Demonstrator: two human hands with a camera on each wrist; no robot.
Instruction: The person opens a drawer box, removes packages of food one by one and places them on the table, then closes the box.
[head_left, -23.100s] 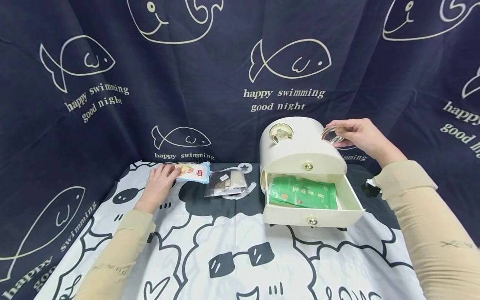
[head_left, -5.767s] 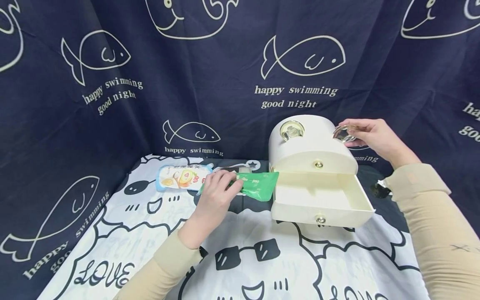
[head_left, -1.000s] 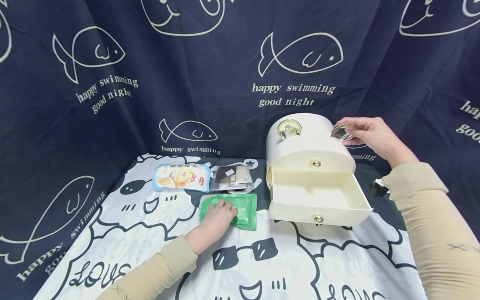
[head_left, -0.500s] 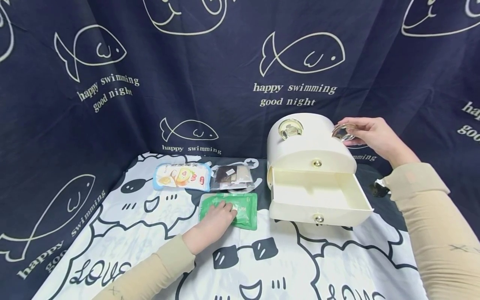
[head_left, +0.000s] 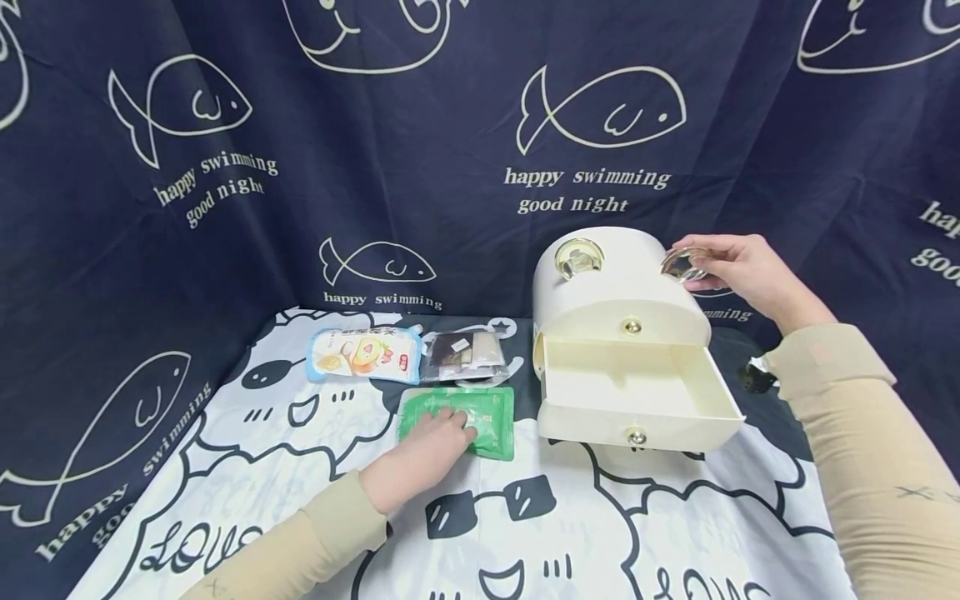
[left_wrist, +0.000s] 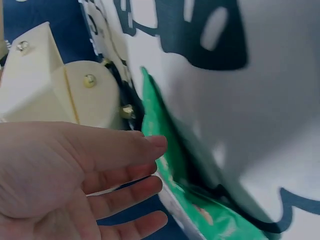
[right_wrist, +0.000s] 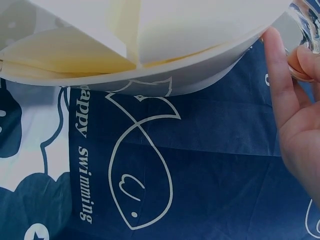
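A green pouch (head_left: 491,421) lies flat on the cloth, left of a cream drawer box (head_left: 622,287). My left hand (head_left: 423,454) is over the pouch's near-left part, hiding some of it. In the left wrist view its fingers (left_wrist: 127,195) are nearly straight and not closed round the pouch (left_wrist: 167,150), and the thumb tip is by the pouch's edge. My right hand (head_left: 738,271) pinches the shiny gold-rimmed round ear (head_left: 682,264) on the box's right side. The box's lower drawer (head_left: 630,379) is pulled out and its inside is bare.
Behind the pouch lie a white-and-blue food packet (head_left: 365,354) and a clear bag (head_left: 467,354) with dark and pale contents. A second round ear (head_left: 579,259) is on the box's left. A dark fish-print curtain (head_left: 420,167) hangs behind the patterned cloth (head_left: 300,467).
The green pouch has gone from the drawer, carried left by my left hand, onto the cloth. The left hand has since shifted slightly toward me. My right hand keeps hold of the ear.
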